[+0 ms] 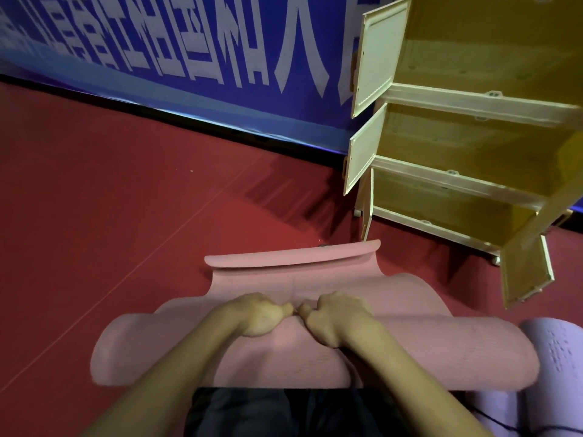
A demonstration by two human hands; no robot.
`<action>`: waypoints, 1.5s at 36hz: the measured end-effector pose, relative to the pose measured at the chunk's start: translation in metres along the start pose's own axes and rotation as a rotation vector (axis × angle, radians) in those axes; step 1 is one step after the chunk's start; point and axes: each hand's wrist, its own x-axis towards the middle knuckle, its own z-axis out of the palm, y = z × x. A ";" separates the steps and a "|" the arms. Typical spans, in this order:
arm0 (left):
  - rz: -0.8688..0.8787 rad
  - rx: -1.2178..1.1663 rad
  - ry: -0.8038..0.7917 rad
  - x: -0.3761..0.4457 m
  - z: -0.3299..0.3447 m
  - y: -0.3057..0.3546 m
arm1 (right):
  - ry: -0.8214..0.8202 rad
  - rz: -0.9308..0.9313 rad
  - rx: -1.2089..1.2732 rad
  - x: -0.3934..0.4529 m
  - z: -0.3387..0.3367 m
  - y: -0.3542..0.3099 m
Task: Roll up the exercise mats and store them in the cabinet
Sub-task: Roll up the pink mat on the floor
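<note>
rolling looks well under way: the pink exercise mat (315, 351) lies at lower centre of the frame, its thick roll running left to right across the picture, directly under both hands. the unrolled remainder stretches away toward the top of the frame, ending in a curled lip (290, 258) near the cabinet's foot. the left hand (262, 315) and right hand (337, 316) sit side by side at the roll's middle, thumbs almost touching, fingers curled down over the mat, so neither is nearer. judging from this, the push goes forward, away from the body. a lilac rolled mat (555, 351) lies just beside the roll's right end. the cream cabinet (473, 99) stands upper right, doors swung open, shelves showing nothing. red floor (110, 200) and a blue banner (189, 42) fill the left.
</note>
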 end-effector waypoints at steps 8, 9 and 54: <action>0.063 -0.067 0.108 0.025 -0.005 -0.002 | 0.274 -0.009 -0.015 0.013 0.023 0.007; 0.064 -0.066 0.094 0.029 -0.007 -0.001 | 0.295 -0.006 -0.048 0.013 0.027 0.006; 0.221 0.422 0.592 0.019 -0.015 -0.002 | 0.626 -0.083 -0.116 0.070 0.021 0.012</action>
